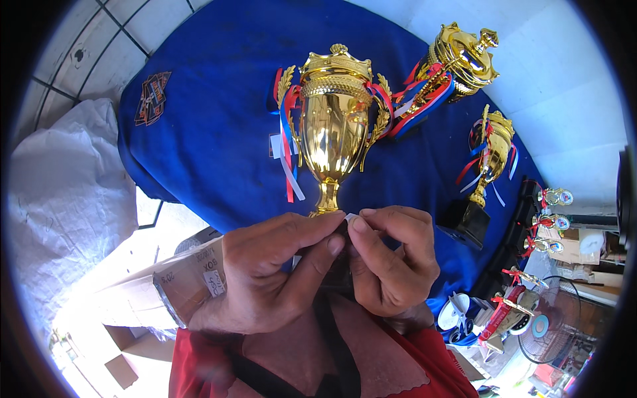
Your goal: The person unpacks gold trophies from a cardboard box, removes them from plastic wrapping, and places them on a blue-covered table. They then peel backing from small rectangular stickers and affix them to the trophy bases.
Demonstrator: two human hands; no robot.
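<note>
My left hand (279,265) and my right hand (395,259) meet in front of me, each with thumb and forefinger closed in a pinch. Between the fingertips shows a small whitish piece (350,217), too small to name more exactly. Just beyond my fingers stands a large gold trophy cup (334,126) with a lid and leaf-shaped handles. Red, white and blue ribbons (289,142) hang from its handles. My hands hide the trophy's lower part; a dark base partly shows below them.
A blue cloth (219,113) covers the table. At the right are another gold trophy (458,63), a smaller trophy (488,159) on a black base, small awards (545,222) and a fan (541,325). A cardboard box (189,282) and white sack (73,192) are at the left.
</note>
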